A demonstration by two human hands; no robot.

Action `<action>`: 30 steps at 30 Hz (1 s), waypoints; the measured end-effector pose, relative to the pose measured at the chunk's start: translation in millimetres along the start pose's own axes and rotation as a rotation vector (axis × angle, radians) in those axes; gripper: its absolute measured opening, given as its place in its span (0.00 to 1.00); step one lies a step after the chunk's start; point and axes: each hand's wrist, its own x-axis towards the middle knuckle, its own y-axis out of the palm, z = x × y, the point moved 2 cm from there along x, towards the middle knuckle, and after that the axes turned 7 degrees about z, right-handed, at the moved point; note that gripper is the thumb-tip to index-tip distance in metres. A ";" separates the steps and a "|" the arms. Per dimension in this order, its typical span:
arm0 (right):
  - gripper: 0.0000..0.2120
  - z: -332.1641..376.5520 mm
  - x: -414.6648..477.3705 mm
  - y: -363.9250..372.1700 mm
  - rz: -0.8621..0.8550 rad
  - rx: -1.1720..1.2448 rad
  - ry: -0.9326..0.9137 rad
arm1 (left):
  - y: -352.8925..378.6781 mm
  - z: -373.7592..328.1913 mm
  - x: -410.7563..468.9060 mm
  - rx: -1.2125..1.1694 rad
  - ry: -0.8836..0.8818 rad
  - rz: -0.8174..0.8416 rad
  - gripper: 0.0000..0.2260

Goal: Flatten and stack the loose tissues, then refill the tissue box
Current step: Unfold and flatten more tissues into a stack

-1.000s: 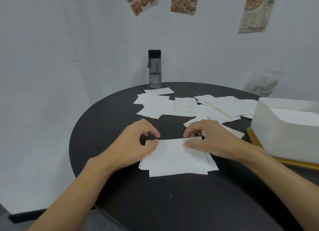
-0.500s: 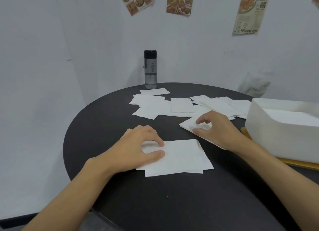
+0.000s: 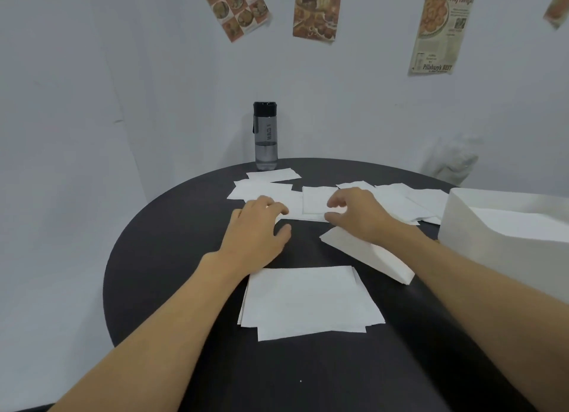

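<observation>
**Both hands at the loose sheets, far half of the table**

A grey water bottle with a black cap (image 3: 265,136) stands at the far edge of the round black table (image 3: 160,257). The left hand (image 3: 258,227) rests bent fingers on the scattered loose white tissues (image 3: 317,197); whether it pinches one cannot be told. The right hand (image 3: 357,217), just beside it, has thumb and forefinger apart and holds nothing. The tissues lie in a band running left to right just beyond both hands. The flattened white tissue stack (image 3: 308,300) lies near the front edge. The white tissue box (image 3: 505,236), at the right edge, is cut off.
</observation>
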 end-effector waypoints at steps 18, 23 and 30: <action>0.14 -38.6 60.2 12.6 0.122 -0.093 -0.052 | 17.1 29.8 3.2 -0.049 -0.076 0.095 0.15; 0.09 -37.6 56.0 7.8 0.100 -0.012 -0.042 | 16.0 28.5 0.8 -0.053 -0.078 0.089 0.15; 0.13 -27.6 47.9 1.5 -0.156 0.099 -0.016 | 12.8 27.4 -0.9 -0.079 -0.081 0.091 0.14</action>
